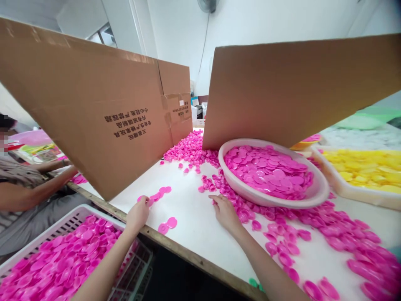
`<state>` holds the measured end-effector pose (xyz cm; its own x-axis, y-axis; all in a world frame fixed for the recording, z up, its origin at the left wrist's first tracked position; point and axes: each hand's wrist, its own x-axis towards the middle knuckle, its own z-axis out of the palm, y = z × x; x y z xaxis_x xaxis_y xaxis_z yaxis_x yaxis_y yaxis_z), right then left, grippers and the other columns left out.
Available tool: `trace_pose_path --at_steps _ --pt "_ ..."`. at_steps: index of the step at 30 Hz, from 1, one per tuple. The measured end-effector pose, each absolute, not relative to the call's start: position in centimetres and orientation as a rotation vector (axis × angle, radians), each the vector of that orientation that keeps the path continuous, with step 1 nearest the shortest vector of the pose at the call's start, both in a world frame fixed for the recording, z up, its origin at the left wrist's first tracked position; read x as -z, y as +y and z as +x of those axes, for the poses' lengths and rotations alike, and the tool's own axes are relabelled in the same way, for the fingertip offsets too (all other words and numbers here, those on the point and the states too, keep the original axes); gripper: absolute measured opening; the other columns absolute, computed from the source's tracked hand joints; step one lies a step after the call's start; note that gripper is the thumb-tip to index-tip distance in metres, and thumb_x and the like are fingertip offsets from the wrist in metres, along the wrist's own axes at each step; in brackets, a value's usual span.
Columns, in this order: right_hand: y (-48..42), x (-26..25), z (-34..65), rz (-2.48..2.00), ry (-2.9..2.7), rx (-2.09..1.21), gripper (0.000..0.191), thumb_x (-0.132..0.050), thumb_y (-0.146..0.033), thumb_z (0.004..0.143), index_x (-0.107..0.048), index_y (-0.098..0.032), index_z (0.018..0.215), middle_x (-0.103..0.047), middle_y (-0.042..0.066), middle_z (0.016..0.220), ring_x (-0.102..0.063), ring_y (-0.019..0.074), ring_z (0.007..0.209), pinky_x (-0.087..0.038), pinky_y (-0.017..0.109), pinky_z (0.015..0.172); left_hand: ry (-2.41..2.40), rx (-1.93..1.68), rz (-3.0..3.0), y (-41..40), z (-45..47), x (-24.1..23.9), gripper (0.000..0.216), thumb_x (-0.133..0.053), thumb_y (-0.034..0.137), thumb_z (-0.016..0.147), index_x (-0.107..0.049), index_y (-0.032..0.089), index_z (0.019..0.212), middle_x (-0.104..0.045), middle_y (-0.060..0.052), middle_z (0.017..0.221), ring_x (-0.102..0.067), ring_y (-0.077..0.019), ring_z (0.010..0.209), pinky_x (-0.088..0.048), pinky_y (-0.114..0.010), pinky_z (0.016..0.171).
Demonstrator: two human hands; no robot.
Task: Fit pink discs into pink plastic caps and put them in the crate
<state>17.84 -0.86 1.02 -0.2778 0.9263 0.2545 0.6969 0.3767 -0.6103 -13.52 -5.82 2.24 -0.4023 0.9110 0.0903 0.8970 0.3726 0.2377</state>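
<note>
Left hand (pixel 138 213) — fingertips hidden, perhaps on pink discs (pixel 156 195)

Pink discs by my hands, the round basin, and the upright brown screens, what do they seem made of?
Pink discs: likely moulded plastic, glossy, uniform colour with light glints. Basin: probably plastic too, smooth off-white rim with a soft sheen. Screens: cardboard, matte brown, creased folds and printed lettering.

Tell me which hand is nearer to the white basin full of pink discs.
Right. The right hand rests on loose pink pieces just left of the rim of the white basin; the left hand is farther left, near the table edge.
</note>
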Motion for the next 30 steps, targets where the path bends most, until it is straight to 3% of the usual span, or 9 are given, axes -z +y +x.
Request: trace_pose_path --at_steps 4,6,10,15,18,20,22,25,30 --pt "-2.5 -0.5 15.8 -1.193 -1.929 -1.186 0.027 -0.046 -0.023 0.075 -0.060 -0.018 0.098 -0.060 0.005 0.088 -0.055 0.0142 0.074 -0.043 0.026 0.068 2.226 -0.749 1.835 -6.5 -10.0 -3.1 0.023 -0.035 0.039 0.081 -0.048 0.020 0.084 -0.060 -0.002 0.084 -0.057 -0.0157 0.075 -0.041 -0.026 0.068" --pt "-3.0 0.2 14.8 -1.229 -1.864 -1.311 0.027 -0.053 -0.025 0.070 -0.060 -0.017 0.095 -0.060 0.005 0.086 -0.056 0.0139 0.070 -0.044 0.025 0.064 2.040 -0.895 1.864 -6.5 -7.7 -3.2 0.022 -0.036 0.038 0.081 -0.049 0.020 0.080 -0.060 0.000 0.081 -0.056 -0.0131 0.068 -0.041 -0.025 0.064" --pt "-3.1 1.0 14.0 -1.232 -1.835 -1.122 0.024 -0.054 -0.018 0.066 -0.058 -0.017 0.090 -0.058 0.006 0.092 -0.056 0.0129 0.069 -0.045 0.025 0.064 1.819 -1.102 1.725 -5.6 -3.8 -2.2 0.023 -0.039 0.039 0.080 -0.050 0.019 0.083 -0.058 0.001 0.074 -0.052 -0.0097 0.056 -0.040 -0.023 0.056" --pt "-2.7 1.0 14.2 -1.155 -2.030 -0.865 0.016 -0.055 -0.018 0.068 -0.059 -0.020 0.084 -0.062 0.003 0.084 -0.051 0.0205 0.099 -0.035 0.037 0.090 1.667 -1.305 1.404 -4.0 -2.2 0.2 0.028 -0.044 0.041 0.076 -0.052 0.016 0.085 -0.057 0.000 0.071 -0.053 -0.0091 0.056 -0.042 -0.022 0.056" --pt "-2.2 0.9 14.6 -1.146 -2.027 -0.833 0.020 -0.059 -0.023 0.067 -0.062 -0.020 0.087 -0.061 0.005 0.092 -0.047 0.0222 0.105 -0.032 0.040 0.094 1.610 -1.350 1.297 -4.0 -2.3 1.0 0.029 -0.049 0.042 0.073 -0.052 0.015 0.083 -0.056 0.000 0.068 -0.051 -0.0089 0.054 -0.041 -0.021 0.054" --pt "-1.9 0.6 15.0 -1.114 -1.941 -0.882 0.025 -0.056 -0.026 0.070 -0.061 -0.020 0.094 -0.059 0.007 0.099 -0.052 0.0195 0.097 -0.039 0.035 0.086 1.550 -1.345 1.304 -4.4 -2.2 1.0 0.028 -0.050 0.041 0.073 -0.052 0.015 0.084 -0.057 -0.001 0.068 -0.051 -0.0093 0.057 -0.041 -0.021 0.055" --pt "-1.7 0.3 15.1 -1.106 -1.834 -0.987 0.028 -0.050 -0.029 0.075 -0.059 -0.019 0.100 -0.060 0.006 0.094 -0.057 0.0146 0.078 -0.046 0.028 0.071 1.480 -1.297 1.342 -4.8 -1.8 0.8 0.027 -0.050 0.039 0.074 -0.051 0.016 0.085 -0.058 -0.001 0.069 -0.052 -0.0097 0.059 -0.041 -0.021 0.057" --pt "-1.6 0.2 14.6 -1.128 -1.717 -1.180 0.027 -0.050 -0.029 0.075 -0.058 -0.017 0.098 -0.060 0.001 0.071 -0.054 0.0089 0.053 -0.044 0.021 0.051 1.437 -1.196 1.388 -5.1 -1.1 0.7 0.025 -0.048 0.036 0.075 -0.050 0.016 0.089 -0.056 0.000 0.066 -0.053 -0.0100 0.059 -0.041 -0.021 0.056" --pt "-1.7 1.1 13.2 -1.365 -1.529 -1.342 0.019 -0.054 -0.018 0.069 -0.056 -0.016 0.088 -0.055 -0.003 0.052 -0.051 0.0075 0.040 -0.039 0.017 0.039 1.605 -1.020 1.518 -4.8 -0.6 1.0 0.020 -0.046 0.032 0.075 -0.053 0.017 0.086 -0.056 0.002 0.062 -0.052 -0.0099 0.056 -0.038 -0.021 0.054"
